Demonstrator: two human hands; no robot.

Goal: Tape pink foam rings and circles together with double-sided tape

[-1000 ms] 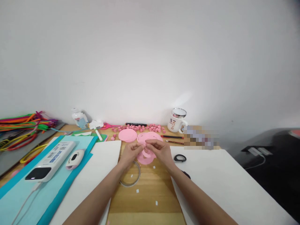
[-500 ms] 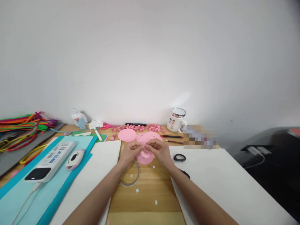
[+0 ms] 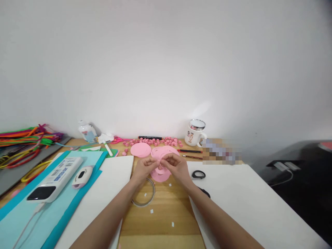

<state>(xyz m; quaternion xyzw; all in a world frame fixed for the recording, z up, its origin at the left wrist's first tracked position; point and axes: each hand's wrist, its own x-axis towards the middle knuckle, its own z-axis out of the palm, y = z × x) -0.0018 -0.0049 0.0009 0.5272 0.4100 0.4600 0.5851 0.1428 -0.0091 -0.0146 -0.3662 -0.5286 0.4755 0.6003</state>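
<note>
My left hand (image 3: 143, 170) and my right hand (image 3: 176, 166) meet above the wooden tabletop, thumbs and fingertips pinched close together. Between them is a small pink paper piece (image 3: 159, 166), mostly covered by the fingers, so its exact shape cannot be made out. Pink paper cut-outs (image 3: 161, 176) lie just below and behind the hands, partly hidden by them. A roll of tape (image 3: 154, 191) rests flat beside my left wrist. To the right of my right hand, the black-handled scissors (image 3: 199, 174) lie partly on white paper.
Several pink curled pieces (image 3: 147, 141), a pink paper circle (image 3: 140, 149) and a black marker (image 3: 150, 137) lie along the wall. A white mug (image 3: 193, 135) stands at the back right. White tape bits (image 3: 173, 224) dot the wood. On the left a power bank (image 3: 58, 178) lies on blue paper.
Both hands stay in nearly the same place, with only slight finger movement around the pink paper piece. Nothing else has visibly moved.
</note>
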